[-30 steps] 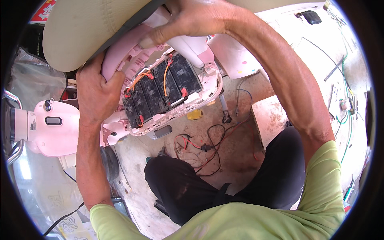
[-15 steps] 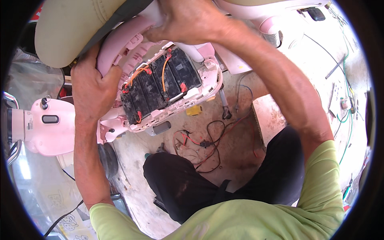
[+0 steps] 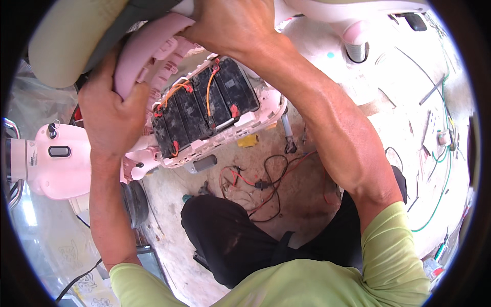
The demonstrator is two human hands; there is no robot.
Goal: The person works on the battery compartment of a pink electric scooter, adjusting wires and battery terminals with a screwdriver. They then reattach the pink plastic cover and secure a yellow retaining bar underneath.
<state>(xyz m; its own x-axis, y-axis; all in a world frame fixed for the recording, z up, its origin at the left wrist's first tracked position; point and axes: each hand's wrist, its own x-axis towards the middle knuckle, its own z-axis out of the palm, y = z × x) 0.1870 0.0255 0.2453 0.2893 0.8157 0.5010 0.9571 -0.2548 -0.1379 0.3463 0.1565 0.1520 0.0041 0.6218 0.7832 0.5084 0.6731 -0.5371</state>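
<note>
A curved pink plastic cover point(image 3: 146, 48) stands tilted above the battery compartment of a pink electric scooter. My left hand point(image 3: 115, 112) is closed round its lower left end, with the thumb on the inner side. At the cover's upper right end is my right hand point(image 3: 232, 23), bent round its edge; most of those fingers are hidden. Below the cover, black batteries point(image 3: 192, 110) sit side by side in the compartment. Orange wires point(image 3: 208, 94) with red terminal caps join them. A pale pink clipped rim point(image 3: 225, 137) surrounds the batteries.
A beige padded seat point(image 3: 71, 41) overhangs at the upper left. Red and black cables point(image 3: 263, 184) lie tangled on the floor between my legs, near a yellow piece point(image 3: 248, 140). A green cable point(image 3: 444, 179) runs along the right. A black wheel point(image 3: 134, 204) is beside my left forearm.
The cover and both hands have shifted slightly left. My right forearm has swung left and inward, now covering part of the floor and the compartment's right corner.
</note>
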